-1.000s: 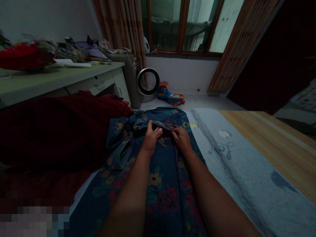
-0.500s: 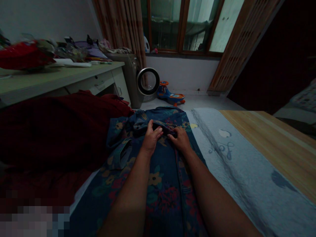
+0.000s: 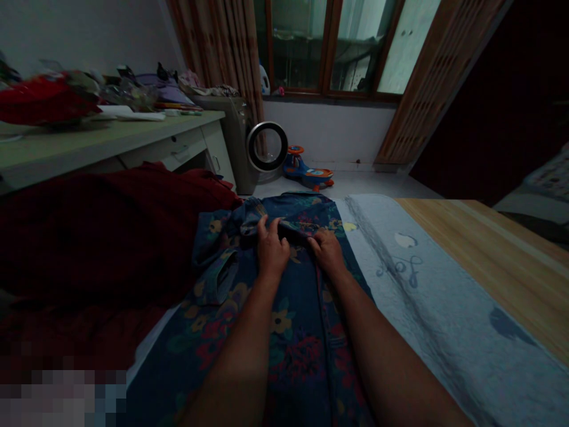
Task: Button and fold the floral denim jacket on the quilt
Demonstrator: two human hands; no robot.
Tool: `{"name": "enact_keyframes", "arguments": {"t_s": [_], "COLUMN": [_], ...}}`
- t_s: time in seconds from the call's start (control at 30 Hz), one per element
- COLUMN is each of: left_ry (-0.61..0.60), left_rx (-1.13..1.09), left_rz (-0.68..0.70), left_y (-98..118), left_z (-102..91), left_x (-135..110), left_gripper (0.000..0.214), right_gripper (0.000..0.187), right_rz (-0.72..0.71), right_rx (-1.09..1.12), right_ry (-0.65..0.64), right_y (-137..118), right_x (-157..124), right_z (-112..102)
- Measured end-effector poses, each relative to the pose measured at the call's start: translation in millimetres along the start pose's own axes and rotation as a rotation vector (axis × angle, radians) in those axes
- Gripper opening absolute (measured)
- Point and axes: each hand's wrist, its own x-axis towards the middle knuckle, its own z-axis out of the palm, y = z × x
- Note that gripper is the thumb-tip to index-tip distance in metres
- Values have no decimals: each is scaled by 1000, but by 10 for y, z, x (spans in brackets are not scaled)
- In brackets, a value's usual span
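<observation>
A dark blue floral garment (image 3: 284,356), apparently denim, lies spread out lengthwise before me. One sleeve folds over on the left, its cuff (image 3: 220,279) opening towards me. Across the upper part runs a raised fold of the cloth with a dark gap beneath it. My left hand (image 3: 272,249) rests on this fold, fingers apart and stretched forward. At the fold's right end my right hand (image 3: 326,249) pinches the cloth edge between thumb and curled fingers. Both forearms cover part of the garment's front.
Dark red cloth (image 3: 98,237) is heaped at the left. A pale quilted mat (image 3: 400,284) lies on the right over a wooden surface (image 3: 498,249). Beyond are a cluttered desk (image 3: 178,133), a washing machine with its round door (image 3: 267,147) swung out, and a ride-on toy (image 3: 309,172).
My left hand has turned palm down, and its fingers have shifted slightly left along the fold. The right hand has moved slightly right, still at the fold's edge.
</observation>
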Motion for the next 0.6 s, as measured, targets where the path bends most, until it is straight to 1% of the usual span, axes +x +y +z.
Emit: {"name": "enact_keyframes", "arguments": {"t_s": [0.13,0.23,0.33,0.47,0.53,0.6], "left_ry": [-151,-169,-136,6,65,87], "left_rx": [-2,53,117,151,156,158], "left_rz": [42,44,26,16,19,23], "left_y": [-62,-104,-118,-94,-74,-57], "left_z": [62,79,66,35,24,16], "left_x": [-14,-6,6,18,17,11], "left_gripper": [66,64,54,38,36,35], "right_gripper": [13,25,29,27,25,21], "right_rz": [9,-8,7,11,5,4], "right_rx": [-7,-17,-38,-10,1,2], "right_ry": [-26,-57,-82,-68,-60,-57], "right_y": [-11,-22,-25,-22,-25,-31], "right_x": [-22,-38,-38,-21,-18,-22], "right_z": [17,31,35,27,25,27]}}
